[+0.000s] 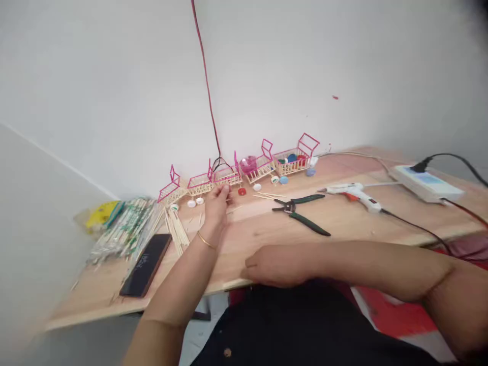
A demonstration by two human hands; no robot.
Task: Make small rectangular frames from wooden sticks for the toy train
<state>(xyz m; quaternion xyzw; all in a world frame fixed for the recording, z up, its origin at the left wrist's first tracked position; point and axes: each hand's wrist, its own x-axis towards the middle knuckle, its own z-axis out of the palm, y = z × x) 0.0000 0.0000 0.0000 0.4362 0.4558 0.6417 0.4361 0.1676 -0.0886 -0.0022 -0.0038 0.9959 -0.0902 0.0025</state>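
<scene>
Your left hand (pixel 216 202), arm (pixel 183 284) extended, half-curled at the middle stick cart (pixel 234 180) by the wall (pixel 267 66), hold indiscernible; your right hand (pixel 269 265), forearm (pixel 366 259) across you, loosely folded near the table edge (pixel 233 285), hold likewise unclear

The middle small stick cart (pixel 230 179), pale-slatted with a pink upper rim, stands upright toward eleven o'clock on the tabletop (pixel 246 223), its near side partly hidden.
</scene>
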